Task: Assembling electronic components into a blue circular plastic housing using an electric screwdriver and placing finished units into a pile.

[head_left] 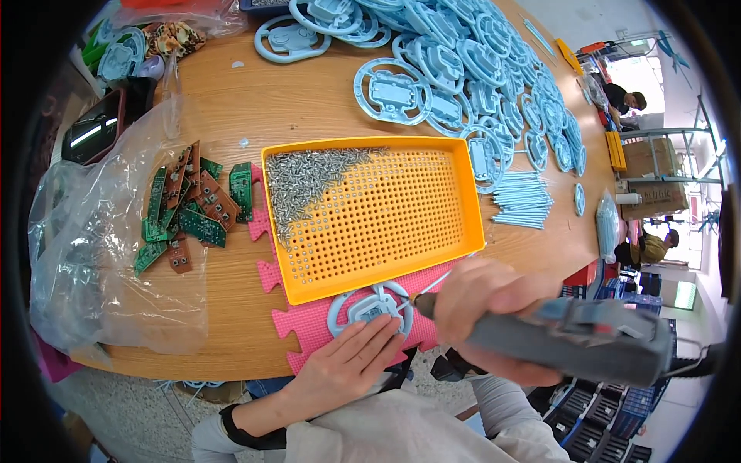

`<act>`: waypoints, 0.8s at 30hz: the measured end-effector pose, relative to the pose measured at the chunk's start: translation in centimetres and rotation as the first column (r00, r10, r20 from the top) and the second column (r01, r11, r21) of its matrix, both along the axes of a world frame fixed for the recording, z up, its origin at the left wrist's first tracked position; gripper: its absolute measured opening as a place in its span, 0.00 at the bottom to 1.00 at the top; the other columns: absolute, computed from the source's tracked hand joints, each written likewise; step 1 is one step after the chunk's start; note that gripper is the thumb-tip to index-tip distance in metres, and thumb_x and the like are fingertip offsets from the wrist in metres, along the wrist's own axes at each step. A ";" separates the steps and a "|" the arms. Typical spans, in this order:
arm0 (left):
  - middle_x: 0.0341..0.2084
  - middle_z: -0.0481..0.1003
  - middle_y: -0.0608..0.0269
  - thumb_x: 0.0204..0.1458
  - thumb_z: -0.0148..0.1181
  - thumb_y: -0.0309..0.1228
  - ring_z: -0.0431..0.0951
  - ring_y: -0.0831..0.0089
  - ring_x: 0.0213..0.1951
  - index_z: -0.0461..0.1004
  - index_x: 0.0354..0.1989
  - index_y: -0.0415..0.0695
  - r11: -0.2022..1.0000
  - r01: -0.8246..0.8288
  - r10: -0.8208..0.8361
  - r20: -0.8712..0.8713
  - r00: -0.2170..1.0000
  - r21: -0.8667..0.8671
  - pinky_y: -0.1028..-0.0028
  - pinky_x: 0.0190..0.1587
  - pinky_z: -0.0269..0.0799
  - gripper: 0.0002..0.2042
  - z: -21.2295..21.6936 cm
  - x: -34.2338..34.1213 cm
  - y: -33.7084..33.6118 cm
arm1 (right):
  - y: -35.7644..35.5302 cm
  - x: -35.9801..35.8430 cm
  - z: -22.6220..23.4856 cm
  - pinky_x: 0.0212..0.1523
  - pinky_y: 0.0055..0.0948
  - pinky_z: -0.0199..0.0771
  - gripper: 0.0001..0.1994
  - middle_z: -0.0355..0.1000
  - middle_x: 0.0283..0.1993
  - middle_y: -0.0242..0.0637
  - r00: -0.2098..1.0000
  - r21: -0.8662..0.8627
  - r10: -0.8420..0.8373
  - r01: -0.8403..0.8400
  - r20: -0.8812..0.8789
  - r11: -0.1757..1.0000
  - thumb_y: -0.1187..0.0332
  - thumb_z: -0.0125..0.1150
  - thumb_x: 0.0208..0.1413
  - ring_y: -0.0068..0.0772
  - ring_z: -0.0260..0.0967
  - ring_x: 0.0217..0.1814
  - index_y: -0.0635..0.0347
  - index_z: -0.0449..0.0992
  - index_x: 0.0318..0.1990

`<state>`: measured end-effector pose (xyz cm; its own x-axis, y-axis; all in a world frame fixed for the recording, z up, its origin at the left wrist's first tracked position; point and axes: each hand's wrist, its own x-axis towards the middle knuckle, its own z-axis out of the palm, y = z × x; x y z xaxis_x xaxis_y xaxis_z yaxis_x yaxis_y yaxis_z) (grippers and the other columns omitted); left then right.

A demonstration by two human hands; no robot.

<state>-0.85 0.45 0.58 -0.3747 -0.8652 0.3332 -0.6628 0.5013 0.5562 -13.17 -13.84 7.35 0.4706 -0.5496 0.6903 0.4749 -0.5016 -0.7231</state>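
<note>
- Bench, blue wheels heaped at its far side.
- Yellow tray, just beyond the work.
- Pink mat, partly beneath.
- Grey power screwdriver, right grip wrapped around it.
- Single wheel on the mat, left grip laid flat over it (hiding part).
- Screws, heaped in the tray.

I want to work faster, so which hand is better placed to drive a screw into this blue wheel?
Probably the right hand: it grips the driver, pointed at the wheel's right side, while the left hand lies on the wheel.
</note>
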 end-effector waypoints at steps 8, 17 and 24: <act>0.54 0.69 0.59 0.50 0.49 0.28 0.67 0.70 0.57 0.71 0.50 0.41 0.999 0.015 -0.015 0.013 1.000 0.038 0.70 0.60 0.58 0.18 -0.1 0.3 0.0 | -7.9 1.8 0.2 0.15 0.21 0.64 0.39 0.64 0.18 0.35 0.984 0.247 -0.162 0.140 0.069 0.959 0.29 0.48 0.45 0.26 0.62 0.16 0.59 0.58 0.46; 0.55 0.68 0.60 0.51 0.48 0.28 0.66 0.72 0.58 0.71 0.51 0.42 0.997 0.027 -0.027 0.003 1.000 0.066 0.70 0.62 0.55 0.17 -0.1 0.3 0.1 | -10.2 3.8 -1.8 0.13 0.22 0.58 0.35 0.60 0.14 0.35 0.912 0.071 -0.381 0.395 -0.153 0.916 0.31 0.41 0.50 0.25 0.57 0.11 0.60 0.62 0.41; 0.54 0.68 0.61 0.52 0.48 0.29 0.66 0.72 0.58 0.71 0.50 0.42 0.998 0.019 -0.020 0.019 1.000 0.058 0.70 0.62 0.55 0.17 0.0 0.4 0.0 | -10.4 3.8 -2.4 0.13 0.22 0.58 0.34 0.61 0.14 0.35 0.905 0.074 -0.394 0.409 -0.157 0.910 0.32 0.45 0.49 0.24 0.57 0.11 0.60 0.62 0.41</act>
<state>-0.49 0.47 0.54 -0.3980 -0.8751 0.2752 -0.6644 0.4818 0.5714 -9.32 -24.29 4.92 0.2797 -0.7761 0.5652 0.1429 -0.5485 -0.8239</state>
